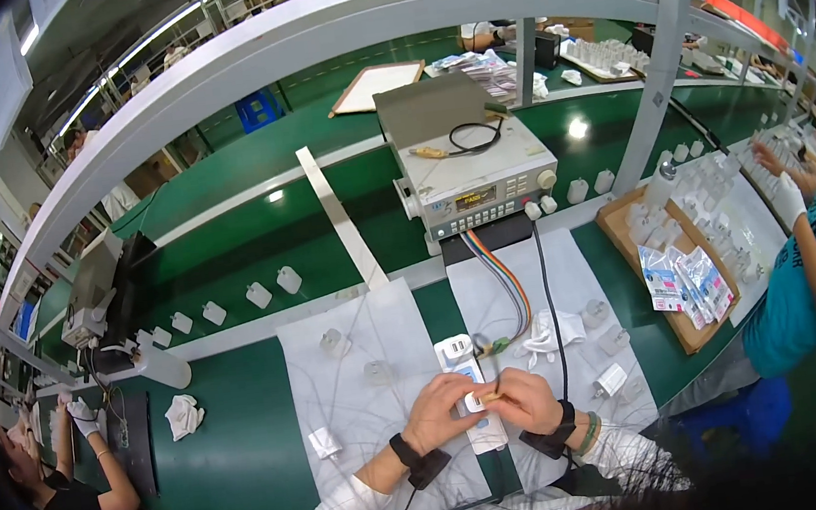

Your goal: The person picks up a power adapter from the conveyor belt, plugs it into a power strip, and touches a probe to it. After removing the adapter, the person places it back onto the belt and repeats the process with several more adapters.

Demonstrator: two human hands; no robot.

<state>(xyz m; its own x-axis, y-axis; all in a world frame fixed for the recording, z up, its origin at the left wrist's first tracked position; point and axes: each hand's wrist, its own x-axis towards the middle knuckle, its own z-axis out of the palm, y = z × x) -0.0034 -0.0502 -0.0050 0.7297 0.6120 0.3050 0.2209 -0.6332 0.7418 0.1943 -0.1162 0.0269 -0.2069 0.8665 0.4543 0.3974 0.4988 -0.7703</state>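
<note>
My left hand (438,413) curls its fingers around a small white charger (472,403) with a dark slot in its face. Against that slot side, my right hand (528,403) pinches a small tan connector (491,397); how deep it sits cannot be made out. Both hands are over a white and blue test strip (489,434), which they partly cover. Another white charger (455,348) with two slots sits at the strip's far end. Beside it, a ribbon of coloured wires (506,289) reaches a green connector piece (499,345).
A grey test instrument (480,181) with a lit display stands behind the strip. White sheets (344,308) carry loose chargers (325,443) and a crumpled white glove (553,332). At right is a cardboard tray (687,341) of chargers and packets. Co-workers (814,244) sit on both sides.
</note>
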